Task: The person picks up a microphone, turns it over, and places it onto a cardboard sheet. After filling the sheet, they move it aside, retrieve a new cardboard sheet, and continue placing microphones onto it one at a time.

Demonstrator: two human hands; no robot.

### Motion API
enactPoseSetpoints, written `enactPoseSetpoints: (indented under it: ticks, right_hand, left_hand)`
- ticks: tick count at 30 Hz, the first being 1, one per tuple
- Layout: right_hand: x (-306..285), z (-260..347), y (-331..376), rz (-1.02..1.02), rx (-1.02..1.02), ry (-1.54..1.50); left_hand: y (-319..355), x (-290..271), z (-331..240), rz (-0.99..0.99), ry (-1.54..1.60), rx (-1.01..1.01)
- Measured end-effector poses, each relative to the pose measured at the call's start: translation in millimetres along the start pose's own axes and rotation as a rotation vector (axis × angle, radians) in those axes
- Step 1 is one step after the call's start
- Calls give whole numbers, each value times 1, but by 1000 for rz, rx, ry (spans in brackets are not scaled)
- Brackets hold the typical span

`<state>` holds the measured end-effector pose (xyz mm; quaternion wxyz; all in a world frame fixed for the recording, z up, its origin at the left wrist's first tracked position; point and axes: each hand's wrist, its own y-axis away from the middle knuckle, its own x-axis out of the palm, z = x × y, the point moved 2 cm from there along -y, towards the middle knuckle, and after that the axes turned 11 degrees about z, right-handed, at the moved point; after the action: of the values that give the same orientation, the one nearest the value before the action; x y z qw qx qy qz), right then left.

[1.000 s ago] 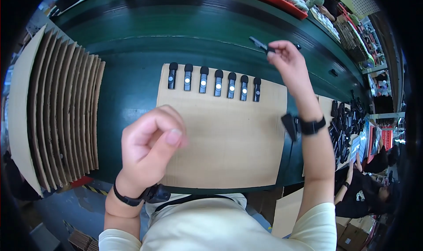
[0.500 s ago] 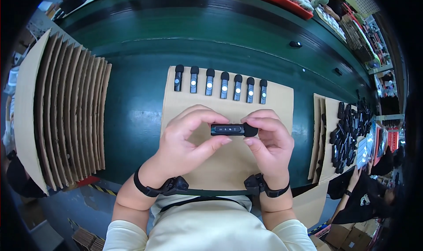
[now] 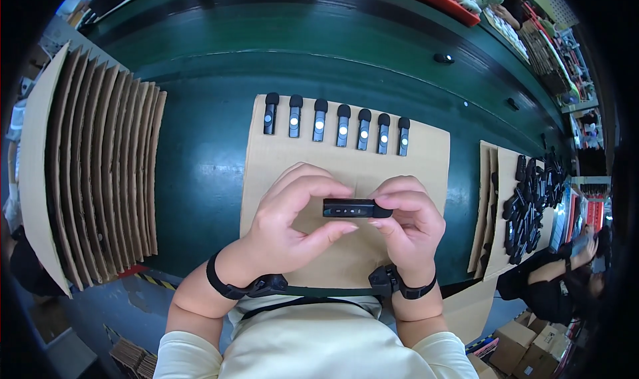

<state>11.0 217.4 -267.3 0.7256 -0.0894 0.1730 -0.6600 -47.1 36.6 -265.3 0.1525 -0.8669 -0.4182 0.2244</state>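
A small black clip-on microphone (image 3: 347, 208) with a foam tip is held level over the cardboard sheet. Thumb and fingers of my right hand (image 3: 411, 216) grip its foam end. At the other end, my left hand (image 3: 289, 212) curves around the body, index fingertip close to the upper edge and thumb a little below, with a gap showing. Small marks are visible on the side facing me. Beyond my hands, several similar microphones (image 3: 319, 120) lie in a row on the cardboard sheet (image 3: 279, 159), foam ends away from me, most showing a bright round light.
Upright cardboard sheets (image 3: 106, 172) stand packed at the left. At the right, a pile of black microphones (image 3: 526, 209) lies on more cardboard (image 3: 496, 246). A lone black piece (image 3: 444, 58) sits on the green table (image 3: 200, 126). Another person (image 3: 552, 282) is at the lower right.
The microphone has moved slightly right and down and rolled in my fingers. My left thumb has come away from its lower edge. The person at the right has shifted their arm.
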Motion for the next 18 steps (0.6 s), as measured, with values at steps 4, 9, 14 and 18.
enactPoseSetpoints:
  ticks: [4, 9, 14, 18]
  right_hand:
    - [-1, 0, -1, 15, -40, 52]
    - [1, -1, 2, 33, -9, 45]
    - [3, -4, 2, 50, -27, -68]
    - [7, -5, 6, 68, 117, -203]
  left_hand:
    - [2, 2, 5, 84, 76, -77]
    - [5, 4, 8, 72, 115, -94]
    - [3, 6, 7, 44, -57, 30]
    - [2, 9, 4, 58, -220, 117]
